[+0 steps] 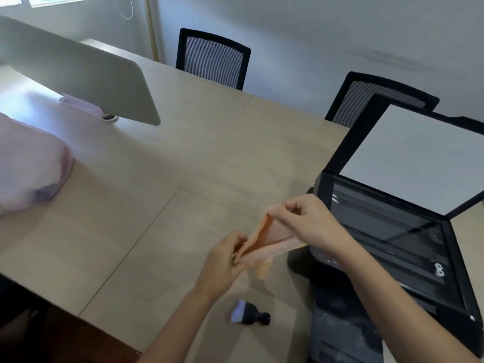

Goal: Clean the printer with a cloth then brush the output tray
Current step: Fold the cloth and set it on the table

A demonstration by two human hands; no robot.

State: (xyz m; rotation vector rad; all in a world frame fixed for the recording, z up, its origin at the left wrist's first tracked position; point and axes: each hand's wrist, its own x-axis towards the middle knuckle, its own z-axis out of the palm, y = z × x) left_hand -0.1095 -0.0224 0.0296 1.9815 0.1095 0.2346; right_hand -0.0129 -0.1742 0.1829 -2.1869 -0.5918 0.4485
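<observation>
A peach-coloured cloth (269, 238) is stretched between both hands above the table, just left of the printer. My left hand (225, 260) pinches its lower left end. Its upper right end is gripped by my right hand (306, 218). The black printer (392, 244) stands at the right with its scanner lid (416, 158) raised, the glass exposed. A small black brush (248, 313) with pale bristles lies on the table below my hands, near the front edge.
The long wooden table (157, 192) carries a grey divider panel (78, 72) at the far left and a pinkish bag (28, 166) at the left edge. Two black mesh chairs (212, 58) stand behind the table along the wall.
</observation>
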